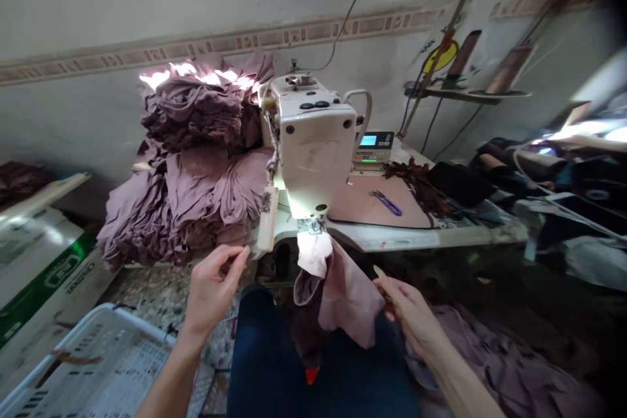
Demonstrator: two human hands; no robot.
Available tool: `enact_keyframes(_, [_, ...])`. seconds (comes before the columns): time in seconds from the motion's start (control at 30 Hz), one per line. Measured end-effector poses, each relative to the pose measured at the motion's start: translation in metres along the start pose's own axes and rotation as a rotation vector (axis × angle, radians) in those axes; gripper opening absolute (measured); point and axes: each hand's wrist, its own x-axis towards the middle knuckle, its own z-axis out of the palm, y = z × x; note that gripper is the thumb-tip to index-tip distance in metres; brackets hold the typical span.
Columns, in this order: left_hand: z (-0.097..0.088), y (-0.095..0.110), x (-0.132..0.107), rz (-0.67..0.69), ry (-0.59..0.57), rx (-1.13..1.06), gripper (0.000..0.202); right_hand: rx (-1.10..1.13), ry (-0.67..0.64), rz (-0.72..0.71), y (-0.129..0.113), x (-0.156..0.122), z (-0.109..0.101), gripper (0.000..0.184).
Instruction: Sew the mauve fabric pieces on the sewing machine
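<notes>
A white sewing machine (313, 144) stands on the table, its lamp lighting the needle area. A mauve fabric piece (337, 287) hangs from under the presser foot down toward my lap. My left hand (213, 290) is raised left of the machine, thumb and forefinger pinched together near the hanging knee lever (267, 219); what they pinch, if anything, is too small to make out. My right hand (406, 310) holds the right edge of the mauve fabric with its fingers closed on it.
A tall pile of folded mauve garments (196, 157) sits left of the machine. Purple thread snips (386, 202) lie on the table (392, 235). A white plastic basket (98, 366) is at lower left, cardboard boxes (39, 261) beyond it. More mauve cloth (490, 353) lies at lower right.
</notes>
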Motion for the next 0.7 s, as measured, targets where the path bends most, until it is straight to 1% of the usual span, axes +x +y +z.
enact_keyframes(0.07, [-0.012, -0.003, 0.006, 0.079, 0.138, 0.121, 0.025, -0.069, 0.004, -0.045, -0.008, -0.003, 0.007, 0.066])
enact_keyframes(0.17, [-0.04, -0.014, 0.026, 0.148, 0.384, 0.373, 0.027, -0.209, -0.104, -0.092, -0.023, -0.017, 0.013, 0.062])
enact_keyframes(0.23, [-0.061, -0.025, 0.045, 0.137, 0.502, 0.536, 0.032, -0.279, -0.176, -0.094, -0.034, -0.03, 0.008, 0.058])
enact_keyframes(0.27, [-0.071, -0.031, 0.055, 0.113, 0.505, 0.608, 0.034, -0.309, -0.194, -0.092, -0.04, -0.036, 0.002, 0.057])
enact_keyframes(0.3, [-0.08, -0.038, 0.064, 0.075, 0.463, 0.66, 0.038, -0.34, -0.2, -0.095, -0.046, -0.04, -0.008, 0.056])
enact_keyframes(0.33, [-0.087, -0.044, 0.072, 0.018, 0.383, 0.679, 0.041, -0.377, -0.197, -0.102, -0.052, -0.043, -0.022, 0.054])
enact_keyframes(0.4, [-0.096, -0.057, 0.085, -0.136, 0.188, 0.631, 0.042, -0.472, -0.136, -0.132, -0.063, -0.042, -0.056, 0.052])
enact_keyframes(0.43, [-0.098, -0.062, 0.089, -0.209, 0.109, 0.582, 0.04, -0.534, -0.076, -0.141, -0.069, -0.04, -0.075, 0.051])
enact_keyframes(0.47, [-0.098, -0.067, 0.092, -0.264, 0.068, 0.535, 0.039, -0.603, 0.013, -0.146, -0.074, -0.037, -0.091, 0.049])
enact_keyframes(0.5, [-0.098, -0.072, 0.093, -0.298, 0.067, 0.501, 0.038, -0.688, 0.093, -0.143, -0.079, -0.035, -0.103, 0.047])
enact_keyframes(0.53, [-0.097, -0.076, 0.093, -0.318, 0.083, 0.486, 0.039, -0.749, 0.169, -0.168, -0.083, -0.035, -0.111, 0.046])
enact_keyframes(0.57, [-0.096, -0.078, 0.092, -0.327, 0.092, 0.482, 0.041, -0.785, 0.216, -0.213, -0.086, -0.038, -0.112, 0.046])
enact_keyframes(0.6, [-0.095, -0.08, 0.09, -0.336, 0.094, 0.482, 0.042, -0.792, 0.234, -0.279, -0.088, -0.043, -0.106, 0.046])
enact_keyframes(0.63, [-0.094, -0.079, 0.089, -0.354, 0.089, 0.48, 0.041, -0.762, 0.21, -0.364, -0.089, -0.052, -0.096, 0.044])
enact_keyframes(0.7, [-0.092, -0.074, 0.086, -0.373, 0.082, 0.479, 0.036, -0.668, 0.087, -0.491, -0.086, -0.075, -0.066, 0.031])
